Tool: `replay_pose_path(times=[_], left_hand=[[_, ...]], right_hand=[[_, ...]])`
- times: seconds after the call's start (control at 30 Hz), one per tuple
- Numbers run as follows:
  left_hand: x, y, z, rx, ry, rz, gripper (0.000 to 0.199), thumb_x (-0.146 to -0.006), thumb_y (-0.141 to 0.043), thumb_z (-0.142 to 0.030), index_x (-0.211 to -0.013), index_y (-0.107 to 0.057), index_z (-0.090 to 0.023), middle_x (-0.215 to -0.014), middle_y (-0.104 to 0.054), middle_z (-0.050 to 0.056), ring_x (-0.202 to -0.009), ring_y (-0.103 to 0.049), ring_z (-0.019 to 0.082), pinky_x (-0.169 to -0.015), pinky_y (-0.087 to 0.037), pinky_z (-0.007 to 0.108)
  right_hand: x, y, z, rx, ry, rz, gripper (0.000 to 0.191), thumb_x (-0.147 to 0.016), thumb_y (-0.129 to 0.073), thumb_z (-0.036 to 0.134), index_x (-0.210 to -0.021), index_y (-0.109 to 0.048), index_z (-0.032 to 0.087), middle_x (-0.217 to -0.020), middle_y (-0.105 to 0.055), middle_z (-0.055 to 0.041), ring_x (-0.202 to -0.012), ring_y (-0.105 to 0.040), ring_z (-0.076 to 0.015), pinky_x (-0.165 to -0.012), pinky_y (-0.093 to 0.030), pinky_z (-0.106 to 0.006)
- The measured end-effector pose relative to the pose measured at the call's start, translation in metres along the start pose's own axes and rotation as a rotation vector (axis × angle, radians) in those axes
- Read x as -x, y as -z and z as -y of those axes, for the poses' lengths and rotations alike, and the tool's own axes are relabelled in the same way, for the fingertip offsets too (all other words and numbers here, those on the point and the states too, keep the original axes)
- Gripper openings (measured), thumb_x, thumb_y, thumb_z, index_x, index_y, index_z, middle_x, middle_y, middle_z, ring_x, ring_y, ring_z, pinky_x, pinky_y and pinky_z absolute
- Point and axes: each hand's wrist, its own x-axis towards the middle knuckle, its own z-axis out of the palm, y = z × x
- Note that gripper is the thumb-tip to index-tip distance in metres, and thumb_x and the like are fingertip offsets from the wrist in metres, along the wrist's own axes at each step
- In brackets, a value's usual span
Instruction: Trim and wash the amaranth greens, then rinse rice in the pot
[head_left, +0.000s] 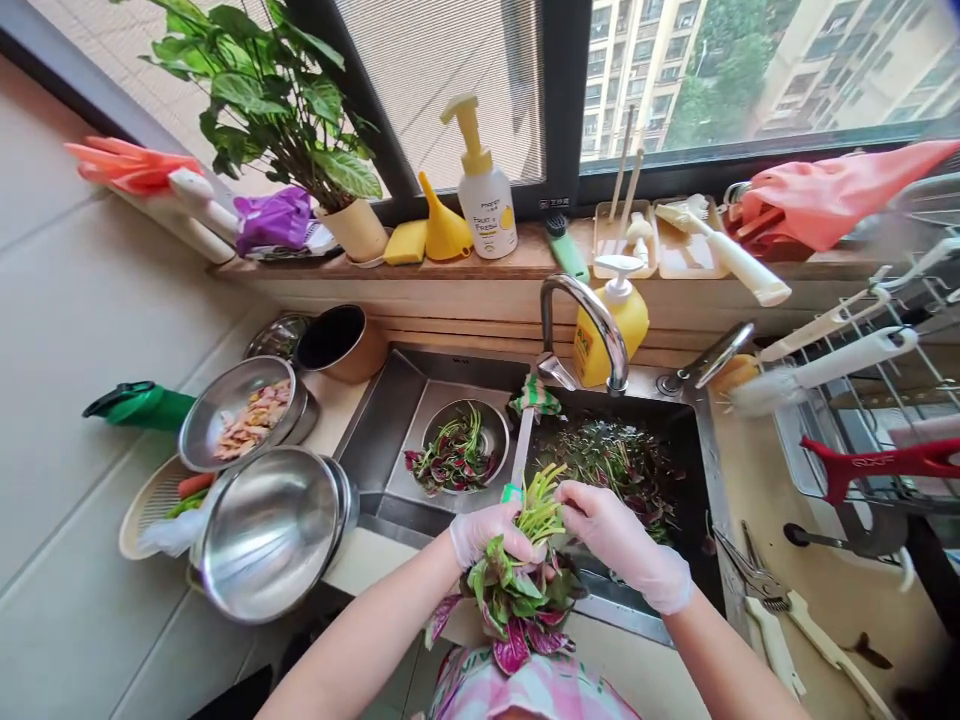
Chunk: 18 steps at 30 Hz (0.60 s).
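Observation:
A bunch of red amaranth (pixel 517 595) is clasped in my left hand (pixel 484 530), its pale green stems pointing up and away, its green and purple leaves hanging toward my apron. My right hand (pixel 619 540) is pinched at the stem tips on the right side of the bunch. Both hands wear clear thin gloves. Beyond them, a steel bowl (pixel 501 470) of amaranth pieces sits in the left sink basin (pixel 390 480). The right basin (pixel 701 480) holds water with many loose greens.
A faucet (pixel 585 290) arches over the right basin. Steel bowls (pixel 270 540) and a bowl of meat pieces (pixel 251 420) stand on the left counter. A dish rack (pixel 892 370), scissors (pixel 780 600) and a red-handled peeler (pixel 877 465) are at right. Bottles line the sill.

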Motion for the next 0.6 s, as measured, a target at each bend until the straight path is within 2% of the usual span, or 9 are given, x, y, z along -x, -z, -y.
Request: replay_pose_path(times=[0.1, 0.17, 0.23, 0.33, 0.43, 0.5, 0.6], left_hand=[[0.013, 0.008, 0.002, -0.026, -0.018, -0.003, 0.035, -0.052, -0.083, -0.029, -0.079, -0.07, -0.012, -0.069, -0.069, 0.005, -0.054, -0.058, 0.013, -0.055, -0.046, 0.026], [0.029, 0.018, -0.005, -0.014, -0.048, -0.031, 0.041, -0.051, -0.083, -0.028, -0.088, -0.07, -0.014, -0.073, -0.07, 0.006, -0.064, -0.064, 0.018, -0.061, -0.048, 0.028], [0.05, 0.031, -0.022, -0.039, -0.101, -0.105, 0.046, -0.052, -0.082, -0.025, -0.095, -0.069, -0.015, -0.075, -0.071, 0.007, -0.073, -0.067, 0.022, -0.062, -0.048, 0.028], [0.08, 0.059, -0.063, -0.218, -0.209, -0.338, 0.036, -0.06, -0.078, -0.024, -0.092, -0.068, -0.011, -0.081, -0.072, 0.01, -0.073, -0.066, 0.02, -0.063, -0.048, 0.026], [0.089, 0.098, -0.1, -0.389, -0.287, -0.63, 0.031, -0.069, -0.073, -0.026, -0.096, -0.067, -0.012, -0.087, -0.072, 0.008, -0.076, -0.065, 0.018, -0.073, -0.051, 0.029], [0.078, 0.129, -0.11, -0.551, -0.236, -0.759, 0.032, -0.07, -0.07, -0.024, -0.099, -0.065, -0.012, -0.088, -0.071, 0.007, -0.079, -0.065, 0.019, -0.077, -0.051, 0.031], [0.048, 0.175, -0.1, -0.775, -0.034, -1.041, 0.036, -0.069, -0.067, -0.022, -0.103, -0.063, -0.012, -0.09, -0.071, 0.007, -0.085, -0.066, 0.022, -0.081, -0.051, 0.034]], right_hand=[[-0.009, -0.006, 0.0, -0.341, -0.084, -0.005, 0.018, -0.08, -0.053, 0.035, -0.072, -0.057, 0.02, -0.057, -0.048, 0.0049, -0.053, -0.039, -0.0098, -0.051, -0.031, -0.022], [-0.017, -0.003, 0.0, -0.523, -0.137, -0.129, 0.026, -0.079, -0.058, 0.045, -0.072, -0.056, 0.02, -0.053, -0.046, 0.0057, -0.049, -0.038, -0.0094, -0.049, -0.03, -0.022], [-0.022, 0.003, -0.003, -0.627, -0.163, -0.311, 0.032, -0.075, -0.063, 0.051, -0.074, -0.057, 0.02, -0.054, -0.047, 0.0055, -0.049, -0.039, -0.0095, -0.049, -0.031, -0.023], [-0.022, 0.011, -0.021, -0.662, -0.193, -0.483, 0.036, -0.071, -0.069, 0.054, -0.075, -0.059, 0.019, -0.057, -0.05, 0.0043, -0.052, -0.041, -0.0103, -0.05, -0.032, -0.024], [-0.008, 0.006, -0.049, -0.61, -0.284, -0.508, 0.037, -0.07, -0.068, 0.055, -0.076, -0.059, 0.02, -0.057, -0.05, 0.0043, -0.052, -0.042, -0.0109, -0.051, -0.033, -0.026], [0.004, -0.003, -0.07, -0.571, -0.36, -0.494, 0.037, -0.07, -0.067, 0.055, -0.077, -0.06, 0.02, -0.057, -0.05, 0.0043, -0.052, -0.042, -0.0116, -0.052, -0.034, -0.026], [0.02, -0.023, -0.097, -0.558, -0.458, -0.438, 0.037, -0.068, -0.066, 0.056, -0.076, -0.06, 0.02, -0.056, -0.051, 0.0039, -0.05, -0.044, -0.0127, -0.05, -0.033, -0.027]])
